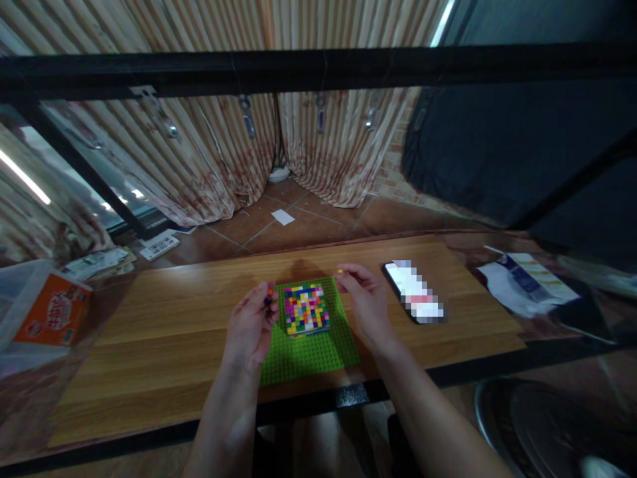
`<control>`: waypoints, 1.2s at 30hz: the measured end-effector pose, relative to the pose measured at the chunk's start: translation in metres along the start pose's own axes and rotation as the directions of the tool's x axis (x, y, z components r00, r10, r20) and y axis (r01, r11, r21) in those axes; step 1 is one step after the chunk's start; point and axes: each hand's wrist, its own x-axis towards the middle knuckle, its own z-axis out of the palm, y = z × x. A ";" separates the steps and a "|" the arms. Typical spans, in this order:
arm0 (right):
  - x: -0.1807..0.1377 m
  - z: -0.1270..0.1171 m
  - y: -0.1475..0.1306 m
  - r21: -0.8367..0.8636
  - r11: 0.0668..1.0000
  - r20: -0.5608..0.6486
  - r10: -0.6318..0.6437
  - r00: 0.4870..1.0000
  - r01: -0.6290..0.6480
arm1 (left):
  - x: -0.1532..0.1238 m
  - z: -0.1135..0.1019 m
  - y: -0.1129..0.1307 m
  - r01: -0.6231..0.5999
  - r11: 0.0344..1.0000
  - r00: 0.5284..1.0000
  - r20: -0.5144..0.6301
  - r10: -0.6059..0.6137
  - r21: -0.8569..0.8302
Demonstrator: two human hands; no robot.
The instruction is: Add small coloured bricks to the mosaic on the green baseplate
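A green studded baseplate lies on the wooden table, with a square block of many-coloured toy bricks built up on its upper part. At the left side of the block, my left hand is closed around a few small toy bricks, one orange and others dark; the fingers partly hide them. To the right of the block, above the plate's far right corner, my right hand pinches a small yellow brick between thumb and forefinger. Neither hand touches the block.
A phone lies on the wooden table right of my right hand. Beyond the right end are papers and wrappers. A clear plastic bin with an orange label stands at far left. A dark bar crosses overhead.
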 end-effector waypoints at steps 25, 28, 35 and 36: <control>-0.001 0.006 -0.002 0.051 0.994 -0.029 0.097 0.995 -0.095 | -0.001 0.000 0.000 0.011 1.000 1.000 0.012 -0.011 -0.002; -0.001 0.007 -0.003 0.044 0.994 -0.027 0.102 0.994 -0.101 | 0.000 0.000 0.000 0.006 1.000 1.000 0.010 -0.006 -0.002; -0.001 0.008 -0.001 0.046 0.995 -0.011 0.091 0.996 -0.090 | -0.001 0.001 0.001 0.006 1.000 1.000 -0.011 -0.006 0.000; -0.001 0.008 0.000 0.044 0.995 -0.008 0.087 0.996 -0.087 | -0.001 0.001 0.001 0.009 1.000 1.000 -0.012 -0.009 -0.002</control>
